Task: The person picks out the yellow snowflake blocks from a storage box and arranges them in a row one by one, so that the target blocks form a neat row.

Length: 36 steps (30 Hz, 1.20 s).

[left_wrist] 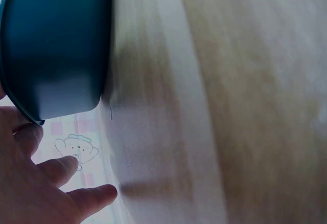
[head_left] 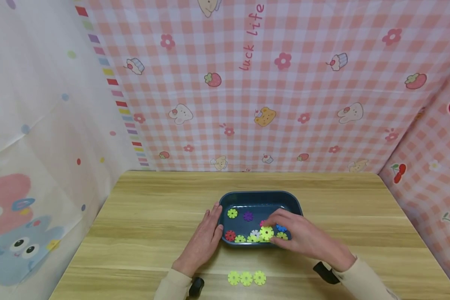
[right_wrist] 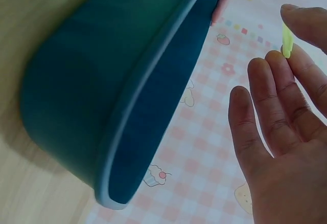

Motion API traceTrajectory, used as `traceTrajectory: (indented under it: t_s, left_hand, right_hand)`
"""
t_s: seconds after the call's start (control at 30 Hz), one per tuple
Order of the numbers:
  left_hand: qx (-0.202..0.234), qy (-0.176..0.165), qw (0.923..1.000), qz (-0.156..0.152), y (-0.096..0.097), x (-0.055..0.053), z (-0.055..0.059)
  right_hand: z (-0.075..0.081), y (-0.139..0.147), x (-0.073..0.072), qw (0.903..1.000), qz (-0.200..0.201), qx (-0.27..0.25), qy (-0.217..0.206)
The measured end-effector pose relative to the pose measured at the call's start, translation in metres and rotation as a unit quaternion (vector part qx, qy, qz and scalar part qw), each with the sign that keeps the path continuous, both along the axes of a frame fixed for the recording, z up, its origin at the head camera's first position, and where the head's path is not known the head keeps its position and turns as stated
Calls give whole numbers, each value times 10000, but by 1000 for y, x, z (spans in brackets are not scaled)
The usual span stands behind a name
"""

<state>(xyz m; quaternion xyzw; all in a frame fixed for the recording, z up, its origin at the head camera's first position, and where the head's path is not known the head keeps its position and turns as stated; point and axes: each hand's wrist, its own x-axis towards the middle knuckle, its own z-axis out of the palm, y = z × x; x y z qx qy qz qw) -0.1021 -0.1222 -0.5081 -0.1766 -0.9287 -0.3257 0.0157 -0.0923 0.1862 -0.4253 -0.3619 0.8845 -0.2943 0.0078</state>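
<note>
A dark blue-green tray (head_left: 260,196) stands on the table with several notched plastic snowflake discs inside. My right hand (head_left: 303,233) is over the tray's near right part, pinching a yellow-green snowflake disc (head_left: 266,233) between thumb and fingertips. The right wrist view shows that disc (right_wrist: 287,42) edge-on, above the rim. My left hand (head_left: 204,235) lies along the tray's left side with fingers extended, touching its rim. Among the discs in the tray are a red disc (head_left: 230,236), a purple disc (head_left: 248,216), a blue disc (head_left: 281,228) and a white disc (head_left: 255,234).
Three yellow-green discs (head_left: 246,278) lie in a row on the wooden table (head_left: 153,200), in front of the tray. Behind the table hangs a pink checked cloth (head_left: 240,137). Patterned cloths also hang at left and right.
</note>
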Motion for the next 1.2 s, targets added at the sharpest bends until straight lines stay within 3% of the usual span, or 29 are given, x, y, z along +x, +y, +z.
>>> traceTrajectory:
  t_s: [0.2,0.5,0.83,1.07,1.2]
  left_hand:
    - [5,12,10000,-7,0,0,-1]
    - [31,7,10000,-1,0,0,-1]
    - [52,27,10000,-11,0,1,-1]
    - [54,15,10000,-28,-1,0,0]
    - [62,31,10000,-30,-1,0,0]
  right_hand:
    - [-6,3,9,10000,-45,-38,2]
    - [-19,8,22,9978,310,-400,435]
    - [-28,12,35,9993,128,-359,10]
    - [-40,10,43,9990,157,-411,58]
    - [-47,10,47,9992,81,-326,-235]
